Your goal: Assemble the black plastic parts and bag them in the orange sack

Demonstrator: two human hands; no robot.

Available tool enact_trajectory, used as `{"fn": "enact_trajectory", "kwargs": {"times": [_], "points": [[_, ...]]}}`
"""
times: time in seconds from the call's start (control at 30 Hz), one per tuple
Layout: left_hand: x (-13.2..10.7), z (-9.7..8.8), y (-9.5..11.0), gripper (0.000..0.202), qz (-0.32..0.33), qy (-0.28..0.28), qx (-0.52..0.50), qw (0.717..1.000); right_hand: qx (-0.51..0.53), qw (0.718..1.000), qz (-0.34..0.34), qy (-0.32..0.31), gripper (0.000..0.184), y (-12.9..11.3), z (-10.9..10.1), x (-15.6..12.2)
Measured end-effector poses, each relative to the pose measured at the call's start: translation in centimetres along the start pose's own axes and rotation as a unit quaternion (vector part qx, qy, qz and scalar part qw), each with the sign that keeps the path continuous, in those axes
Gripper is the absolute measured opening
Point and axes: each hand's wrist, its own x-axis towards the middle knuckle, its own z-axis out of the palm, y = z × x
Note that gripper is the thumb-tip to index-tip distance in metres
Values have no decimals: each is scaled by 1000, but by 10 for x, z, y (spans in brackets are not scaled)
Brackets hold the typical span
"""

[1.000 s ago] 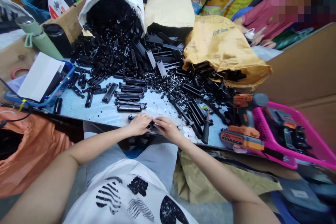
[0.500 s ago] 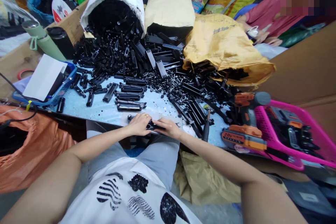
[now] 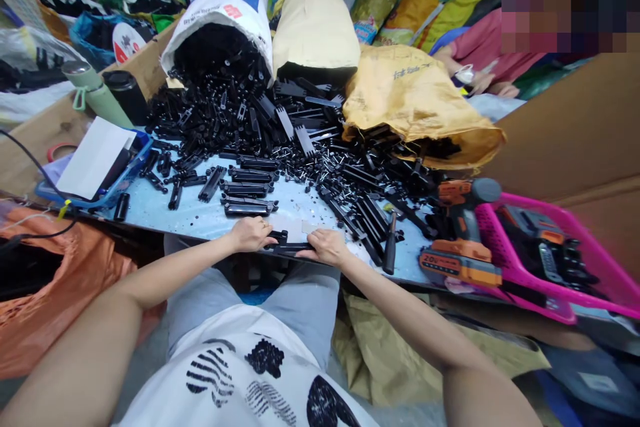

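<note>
At the front edge of the blue work surface, my left hand (image 3: 251,234) is closed on the left end of a black plastic bar (image 3: 287,246). My right hand (image 3: 325,246) grips the bar's right end between thumb and fingers. A shorter black piece sits at the left end, by my left fingertips; its exact shape is partly hidden. Just beyond my hands lies a stack of black bar assemblies (image 3: 250,188) in a row. Loose metal pins and small black parts (image 3: 320,170) are scattered behind and to the right.
A white sack (image 3: 220,13), a cream sack (image 3: 315,27) and a yellow sack (image 3: 415,100) spill black parts at the back. A black-handled tool (image 3: 390,247), a cordless drill (image 3: 465,233) and a pink basket (image 3: 555,300) stand right. A blue tray (image 3: 90,193) lies left. Another person sits far right.
My hands have moved apart, my left hand to the left and my right hand slightly right, so the black bar between them now shows. The camera view has tilted up a little.
</note>
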Motion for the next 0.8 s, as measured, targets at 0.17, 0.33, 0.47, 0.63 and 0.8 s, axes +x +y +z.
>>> {"fn": "enact_trajectory", "kwargs": {"times": [0.17,0.33,0.47,0.63,0.8], "points": [[-9,-4,-8,45,59,4,-55,997,74,997,-34,0,62,-11,-9,1],[-33,-7,2,48,-24,45,-27,998,68,996,-50,-10,65,-32,-26,9],[-35,-18,1,53,-79,57,12,995,53,997,-61,-7,63,-39,-44,23],[-49,-58,14,60,-10,60,-72,996,125,986,-106,27,63,-55,-73,19],[-73,-90,76,67,79,127,-302,942,330,902,-260,103,57,-106,-95,10]]}}
